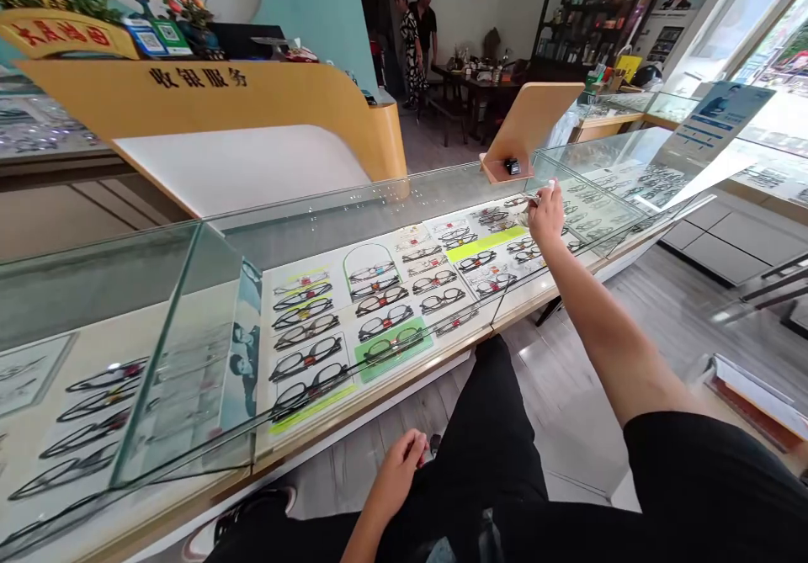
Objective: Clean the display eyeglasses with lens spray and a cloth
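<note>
My right hand (546, 212) reaches out over the far part of the glass counter (442, 183), fingers pinched together. A small whitish thing (551, 184) shows at the fingertips, too small to name. Just beyond it stands a wooden tabletop mirror (530, 121), seen from its tilted side, with a small black object (512, 166) on its base. Over my lap, my left hand (401, 466) is closed in a loose fist, and nothing shows in it. Under the glass lie rows of eyeglasses (382, 300), some on a green card (372, 367).
A yellow cashier desk (303, 83) stands behind the counter. To the right, a printed sign (720, 121) rises from the glass. Two people (417, 37) stand at the back near a dark table (480, 79). A white-and-brown chair or box edge (757, 399) is beside me.
</note>
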`<state>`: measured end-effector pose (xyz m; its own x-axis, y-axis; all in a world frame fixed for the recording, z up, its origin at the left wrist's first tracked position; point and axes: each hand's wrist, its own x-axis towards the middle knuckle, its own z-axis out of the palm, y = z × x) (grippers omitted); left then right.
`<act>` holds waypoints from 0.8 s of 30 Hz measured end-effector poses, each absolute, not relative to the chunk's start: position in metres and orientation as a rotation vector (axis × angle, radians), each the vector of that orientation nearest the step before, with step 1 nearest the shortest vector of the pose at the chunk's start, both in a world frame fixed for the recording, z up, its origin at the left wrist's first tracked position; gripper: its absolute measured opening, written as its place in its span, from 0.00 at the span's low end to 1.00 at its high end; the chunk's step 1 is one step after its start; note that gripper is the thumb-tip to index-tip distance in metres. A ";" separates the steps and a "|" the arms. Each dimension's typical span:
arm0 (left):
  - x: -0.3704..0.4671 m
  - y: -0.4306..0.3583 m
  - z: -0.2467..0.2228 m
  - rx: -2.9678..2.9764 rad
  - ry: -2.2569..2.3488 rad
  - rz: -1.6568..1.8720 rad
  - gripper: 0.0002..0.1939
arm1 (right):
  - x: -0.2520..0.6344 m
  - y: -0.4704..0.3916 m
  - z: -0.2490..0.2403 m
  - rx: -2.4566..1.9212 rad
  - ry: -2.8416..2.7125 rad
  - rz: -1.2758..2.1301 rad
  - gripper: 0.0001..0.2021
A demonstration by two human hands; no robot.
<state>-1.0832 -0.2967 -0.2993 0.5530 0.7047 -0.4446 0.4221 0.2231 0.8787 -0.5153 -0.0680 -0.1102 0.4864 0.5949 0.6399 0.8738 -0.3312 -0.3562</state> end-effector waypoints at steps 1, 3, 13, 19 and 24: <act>-1.087 -0.300 -0.307 1.370 1.059 0.255 0.38 | -0.515 -0.068 -0.110 -2.067 -1.183 -0.524 0.15; -1.094 -0.307 -0.319 1.319 1.072 0.252 0.41 | -0.515 -0.068 -0.109 -2.089 -1.130 -0.527 0.17; -1.105 -0.311 -0.331 1.271 1.083 0.230 0.42 | -0.512 -0.073 -0.110 -2.059 -1.032 -0.557 0.11; -1.103 -0.309 -0.330 1.280 1.086 0.238 0.41 | -0.509 -0.070 -0.114 -2.051 -1.099 -0.528 0.10; -1.102 -0.311 -0.338 1.273 1.078 0.245 0.41 | -0.507 -0.072 -0.113 -2.032 -1.099 -0.482 0.15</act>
<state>-1.1015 -0.3110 -0.3384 0.5206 0.6828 -0.5126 0.3938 0.3406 0.8537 -0.5066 -0.0716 -0.1133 0.5577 0.5421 0.6285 0.8296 -0.3388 -0.4439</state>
